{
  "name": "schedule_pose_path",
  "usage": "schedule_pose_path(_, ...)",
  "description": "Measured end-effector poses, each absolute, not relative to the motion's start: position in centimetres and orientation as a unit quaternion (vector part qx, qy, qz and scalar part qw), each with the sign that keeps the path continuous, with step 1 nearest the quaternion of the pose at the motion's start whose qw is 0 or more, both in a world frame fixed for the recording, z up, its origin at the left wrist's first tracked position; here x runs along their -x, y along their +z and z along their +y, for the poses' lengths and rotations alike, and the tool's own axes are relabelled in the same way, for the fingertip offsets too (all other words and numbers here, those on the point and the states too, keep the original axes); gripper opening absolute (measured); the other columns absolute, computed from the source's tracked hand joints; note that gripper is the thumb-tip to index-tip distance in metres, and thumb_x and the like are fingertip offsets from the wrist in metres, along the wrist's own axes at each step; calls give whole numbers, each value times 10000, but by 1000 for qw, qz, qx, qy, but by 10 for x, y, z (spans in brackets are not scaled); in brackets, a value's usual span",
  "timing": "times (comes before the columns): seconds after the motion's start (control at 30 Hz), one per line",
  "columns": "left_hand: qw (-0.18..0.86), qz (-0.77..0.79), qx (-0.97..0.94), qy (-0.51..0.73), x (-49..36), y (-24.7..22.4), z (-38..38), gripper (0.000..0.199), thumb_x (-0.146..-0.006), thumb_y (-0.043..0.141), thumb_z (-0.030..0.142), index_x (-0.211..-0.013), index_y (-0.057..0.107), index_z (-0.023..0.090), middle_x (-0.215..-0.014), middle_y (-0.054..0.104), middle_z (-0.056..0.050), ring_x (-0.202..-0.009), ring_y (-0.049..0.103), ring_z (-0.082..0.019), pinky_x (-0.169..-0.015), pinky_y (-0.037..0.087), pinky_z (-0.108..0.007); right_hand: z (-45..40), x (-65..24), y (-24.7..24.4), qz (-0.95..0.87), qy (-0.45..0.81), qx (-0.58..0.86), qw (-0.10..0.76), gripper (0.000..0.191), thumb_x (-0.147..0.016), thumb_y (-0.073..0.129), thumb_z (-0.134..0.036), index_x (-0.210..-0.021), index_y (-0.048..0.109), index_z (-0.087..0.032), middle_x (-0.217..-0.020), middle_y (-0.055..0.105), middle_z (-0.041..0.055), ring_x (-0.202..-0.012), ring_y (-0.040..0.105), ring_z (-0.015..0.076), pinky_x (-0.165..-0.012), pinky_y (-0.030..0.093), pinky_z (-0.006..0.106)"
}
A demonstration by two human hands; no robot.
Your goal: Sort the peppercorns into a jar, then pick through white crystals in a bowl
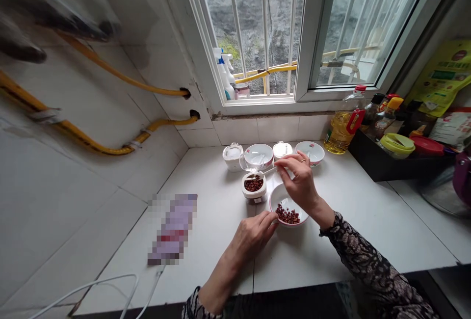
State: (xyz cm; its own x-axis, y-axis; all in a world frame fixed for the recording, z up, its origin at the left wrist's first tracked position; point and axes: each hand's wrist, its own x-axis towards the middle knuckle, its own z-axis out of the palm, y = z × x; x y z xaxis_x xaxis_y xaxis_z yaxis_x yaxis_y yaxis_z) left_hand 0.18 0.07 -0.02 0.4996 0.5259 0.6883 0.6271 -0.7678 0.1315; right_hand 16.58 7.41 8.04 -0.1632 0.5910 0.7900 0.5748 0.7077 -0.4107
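Note:
My left hand (255, 233) grips the near left rim of a white bowl (278, 195) with a red edge. Dark red peppercorns (289, 215) lie in the bottom of that bowl. Above its far side, my right hand (300, 176) pinches the handle of a small white spoon (270, 170). The spoon reaches left into an open jar (253, 196) with a clear lid tilted back. More reddish-brown peppercorns (253, 184) fill the jar. The spoon's tip is too small to make out clearly.
Behind stand a lidded white jar (233, 157), a bowl (259, 154), another jar (282, 149) and a second bowl (311, 152). An oil bottle (340, 125) and a black box of condiments (382, 162) are right. A blurred purple object (174, 228) lies left, with a cable (154, 284).

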Motion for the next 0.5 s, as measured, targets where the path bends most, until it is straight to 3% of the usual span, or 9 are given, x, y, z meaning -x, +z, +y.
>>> schedule_pose_path(0.13,73,-340,863,-367,-1,-1,0,170,-1038,368,225,-1020,528,170,-776,661,-13,-573,649,-128,-479,484,-215,71,-157,78,-820,-73,318,471,200,-968,490,-167,-930,675,-235,-796,738,9,-977,663,206,-1148,251,508)
schedule_pose_path(0.3,77,-341,865,-359,-1,1,-1,168,-1042,357,221,-1049,516,167,-787,663,-14,-594,658,-131,-483,480,-214,71,-181,79,-799,-69,353,482,181,-945,512,-157,-906,669,-238,-801,738,11,-913,676,206,-1090,336,476)
schedule_pose_path(0.5,67,-334,869,-358,0,0,0,166,-1042,356,222,-1073,508,161,-820,674,-23,-615,664,-120,-508,493,-202,73,-220,57,-820,-27,424,385,175,-888,538,-120,-837,677,-214,-794,747,34,-864,670,228,-1028,354,485)
